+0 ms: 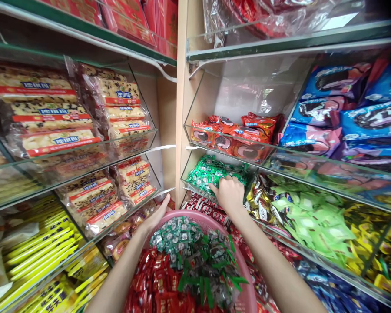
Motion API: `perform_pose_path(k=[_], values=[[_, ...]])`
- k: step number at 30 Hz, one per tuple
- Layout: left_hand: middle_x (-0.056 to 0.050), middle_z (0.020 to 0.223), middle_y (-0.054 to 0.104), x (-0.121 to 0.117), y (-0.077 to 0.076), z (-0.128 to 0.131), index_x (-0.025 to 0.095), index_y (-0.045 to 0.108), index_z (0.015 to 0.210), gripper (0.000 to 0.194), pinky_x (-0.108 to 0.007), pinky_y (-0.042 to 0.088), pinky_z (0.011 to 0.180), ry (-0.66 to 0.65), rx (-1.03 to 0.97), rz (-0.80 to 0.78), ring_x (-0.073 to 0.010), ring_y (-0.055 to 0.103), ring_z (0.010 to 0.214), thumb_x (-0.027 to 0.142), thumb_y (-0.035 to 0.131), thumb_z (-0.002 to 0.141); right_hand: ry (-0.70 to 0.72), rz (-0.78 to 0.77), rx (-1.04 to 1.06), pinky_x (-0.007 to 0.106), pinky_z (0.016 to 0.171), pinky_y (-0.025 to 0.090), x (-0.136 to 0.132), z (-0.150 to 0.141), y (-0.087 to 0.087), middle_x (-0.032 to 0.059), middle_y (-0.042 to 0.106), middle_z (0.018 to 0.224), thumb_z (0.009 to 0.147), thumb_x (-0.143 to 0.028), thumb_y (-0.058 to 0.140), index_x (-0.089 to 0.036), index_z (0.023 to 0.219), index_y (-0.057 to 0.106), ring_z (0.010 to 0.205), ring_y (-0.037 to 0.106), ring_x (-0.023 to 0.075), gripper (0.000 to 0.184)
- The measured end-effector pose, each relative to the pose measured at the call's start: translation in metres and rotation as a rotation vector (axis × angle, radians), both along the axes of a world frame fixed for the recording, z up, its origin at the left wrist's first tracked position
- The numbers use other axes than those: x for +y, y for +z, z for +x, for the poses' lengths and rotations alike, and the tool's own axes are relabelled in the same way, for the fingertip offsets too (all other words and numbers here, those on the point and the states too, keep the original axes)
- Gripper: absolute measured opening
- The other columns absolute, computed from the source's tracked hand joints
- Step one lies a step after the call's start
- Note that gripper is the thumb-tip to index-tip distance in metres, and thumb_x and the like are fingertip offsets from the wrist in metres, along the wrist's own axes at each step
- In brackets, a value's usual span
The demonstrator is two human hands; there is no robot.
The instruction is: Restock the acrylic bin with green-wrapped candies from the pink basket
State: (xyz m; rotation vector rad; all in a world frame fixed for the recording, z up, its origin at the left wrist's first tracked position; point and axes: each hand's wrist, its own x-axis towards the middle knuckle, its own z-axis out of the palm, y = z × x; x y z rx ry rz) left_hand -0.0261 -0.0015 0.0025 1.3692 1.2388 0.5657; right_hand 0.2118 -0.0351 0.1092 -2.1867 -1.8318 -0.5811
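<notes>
Touching green candies, 1 hand; 1 basket below.

The right hand touches green-wrapped candies; the left hand holds a pink basket.

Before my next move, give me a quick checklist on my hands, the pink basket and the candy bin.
1. Left hand at the round pink plastic basket's rim: ok.
2. Left-hand grip firm: cannot tell.
3. Right hand at the small shiny green-wrapped candies in the clear-fronted bin: ok.
4. Candy secured in its fingers: cannot tell, fingertips hidden.
5. Basket colours kept apart: not ok, red-wrapped sweets lie against green-and-clear-wrapped ones.
</notes>
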Motion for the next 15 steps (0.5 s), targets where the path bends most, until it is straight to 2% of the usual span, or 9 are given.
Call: perform_pose_path(k=[5, 9, 15], values=[[-0.008, 0.059, 0.059, 0.004, -0.003, -0.002, 0.012, 0.062, 0.061, 0.085, -0.027, 0.038, 0.057, 0.026, -0.020, -0.011, -0.0186, 0.052, 0.057, 0.085, 0.019, 0.068, 0.002, -0.016, 0.059, 0.032, 0.067, 0.039, 0.000, 0.002, -0.005, 0.0142, 0.064, 0.087, 0.088, -0.042, 0.050, -0.014, 0.080, 0.069, 0.087, 0.058, 0.0250, 0.034], [-0.009, 0.062, 0.061, 0.007, -0.007, -0.005, 0.011, 0.066, 0.067, 0.087, -0.027, 0.039, 0.060, 0.003, -0.043, -0.020, -0.0189, 0.054, 0.059, 0.083, 0.018, 0.071, -0.002, 0.009, 0.095, 0.031, 0.065, 0.038, -0.001, 0.002, -0.006, 0.0121, 0.064, 0.085, 0.089, -0.038, 0.047, -0.015, 0.078, 0.068, 0.085, 0.059, 0.0237, 0.033], [-0.009, 0.064, 0.063, 0.010, -0.011, -0.005, 0.011, 0.068, 0.073, 0.092, -0.026, 0.039, 0.059, -0.015, -0.032, -0.039, -0.0188, 0.054, 0.058, 0.086, 0.015, 0.067, 0.004, 0.046, 0.102, 0.028, 0.063, 0.036, -0.002, 0.000, -0.007, 0.0114, 0.063, 0.081, 0.090, -0.030, 0.044, -0.014, 0.078, 0.068, 0.078, 0.060, 0.0207, 0.031]])
